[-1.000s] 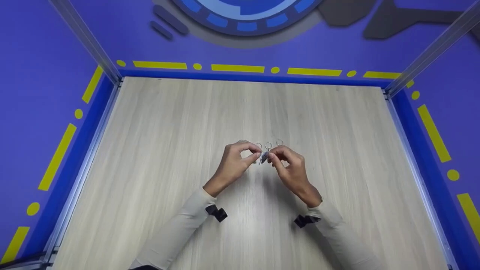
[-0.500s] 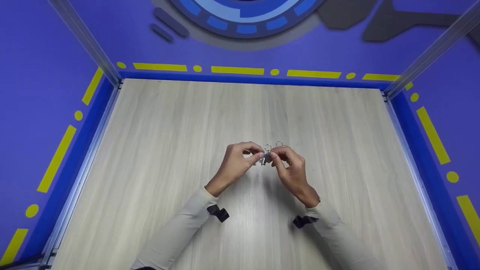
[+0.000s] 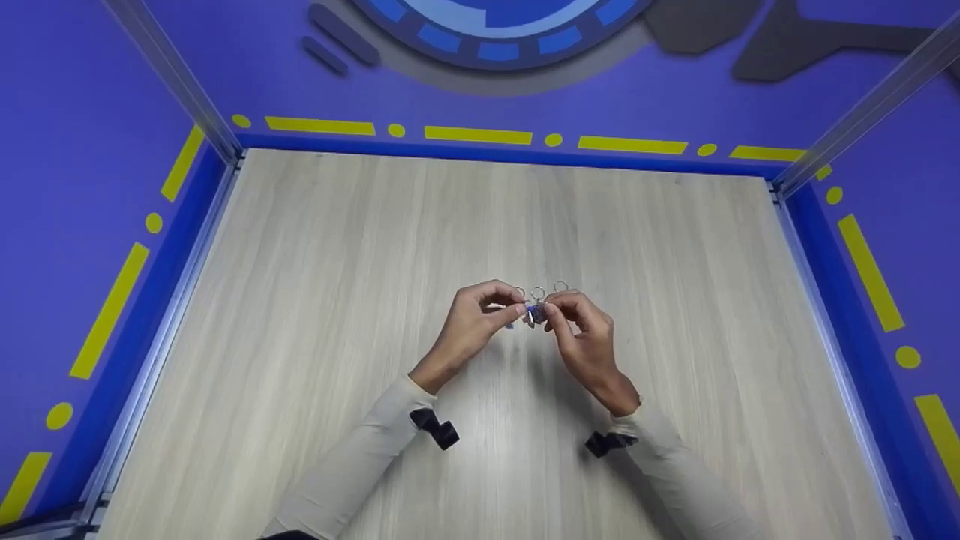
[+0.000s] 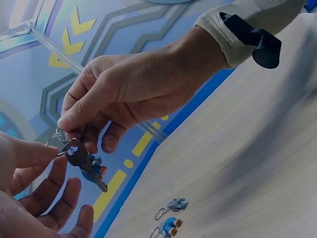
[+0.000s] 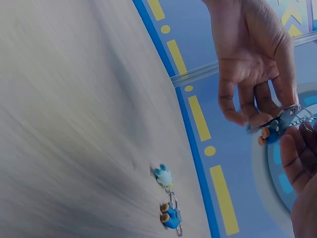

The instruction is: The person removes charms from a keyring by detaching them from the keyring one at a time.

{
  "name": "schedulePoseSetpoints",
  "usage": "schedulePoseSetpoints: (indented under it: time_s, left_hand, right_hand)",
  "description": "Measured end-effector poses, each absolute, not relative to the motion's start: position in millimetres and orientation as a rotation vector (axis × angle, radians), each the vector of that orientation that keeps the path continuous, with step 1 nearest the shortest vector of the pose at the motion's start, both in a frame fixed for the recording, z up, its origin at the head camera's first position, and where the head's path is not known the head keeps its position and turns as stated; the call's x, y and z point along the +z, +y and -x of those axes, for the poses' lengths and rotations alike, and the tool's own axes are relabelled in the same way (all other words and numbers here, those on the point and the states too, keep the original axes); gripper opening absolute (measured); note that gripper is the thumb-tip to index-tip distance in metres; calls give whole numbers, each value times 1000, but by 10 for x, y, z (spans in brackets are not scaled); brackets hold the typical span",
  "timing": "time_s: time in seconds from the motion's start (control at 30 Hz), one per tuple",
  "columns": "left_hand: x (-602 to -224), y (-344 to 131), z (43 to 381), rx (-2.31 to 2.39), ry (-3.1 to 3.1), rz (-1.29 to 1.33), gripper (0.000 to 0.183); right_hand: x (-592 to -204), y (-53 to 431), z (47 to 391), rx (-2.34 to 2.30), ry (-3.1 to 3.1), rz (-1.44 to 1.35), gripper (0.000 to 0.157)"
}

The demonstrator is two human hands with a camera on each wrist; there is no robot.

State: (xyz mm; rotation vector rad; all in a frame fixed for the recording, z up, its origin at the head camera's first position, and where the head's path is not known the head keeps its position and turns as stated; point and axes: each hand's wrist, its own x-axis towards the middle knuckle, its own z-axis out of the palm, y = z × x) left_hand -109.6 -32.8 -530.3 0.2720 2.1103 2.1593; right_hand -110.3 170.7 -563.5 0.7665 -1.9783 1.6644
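My left hand (image 3: 480, 315) and right hand (image 3: 581, 326) meet above the table's middle, fingertips almost together. Between them hangs a metal key (image 4: 77, 152) beside a keychain (image 4: 90, 171) with a small blue figure that has orange feet. The left hand's thumb and finger pinch the key at its head, near the split ring (image 4: 58, 143). At the chain end, the right hand pinches the keychain with thumb and forefinger. In the right wrist view the key (image 5: 288, 115) overlaps the blue figure, and fingers partly hide the ring.
On the wooden table (image 3: 495, 225) lie more figure keychains just beyond the hands: a pale blue one (image 5: 162, 176) and a blue one with orange feet (image 5: 171, 217). Their rings (image 3: 561, 286) show past the fingers. Blue panels (image 3: 480, 97) border the table.
Both hands stay almost in place. The key and blue figure between the fingertips have turned, and more blue shows now. The left fingertips have shifted slightly.
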Motion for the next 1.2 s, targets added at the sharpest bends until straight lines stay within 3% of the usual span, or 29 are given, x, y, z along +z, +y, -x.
schedulePoseSetpoints:
  time_s: [0.63,1.2]
  left_hand:
    - [-5201,-305,1092,1828,2677,-618,5]
    - [-5321,-317,1027,1969,2316,-488,8]
  right_hand:
    - [-5658,1694,1086,1532,-2030,-822,24]
    - [-5689,1567,980,1721,-1853,-711,20]
